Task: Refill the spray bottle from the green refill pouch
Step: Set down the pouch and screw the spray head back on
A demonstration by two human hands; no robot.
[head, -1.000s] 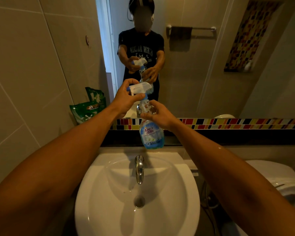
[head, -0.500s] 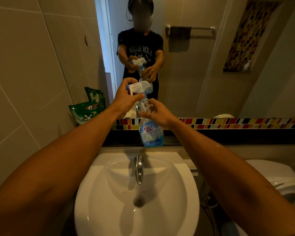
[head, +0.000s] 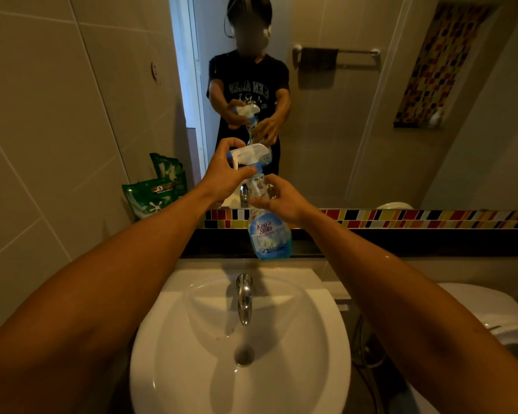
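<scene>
Gripping white trigger head (head: 247, 153) with left hand (head: 225, 177), right hand (head: 277, 198) clasping clear blue-labelled spray bottle (head: 269, 234)

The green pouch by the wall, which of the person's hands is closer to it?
Left. The left hand grips the spray head, just right of the green pouch. The right hand holds the bottle neck, farther right.

A home bathroom: a white basin (head: 326, 339) with a chrome tap (head: 244, 297) stands below a wall mirror (head: 356, 130) edged with coloured mosaic tiles (head: 431, 219), a toilet (head: 497, 312) beside it and a towel rail (head: 341, 52) reflected behind.
</scene>
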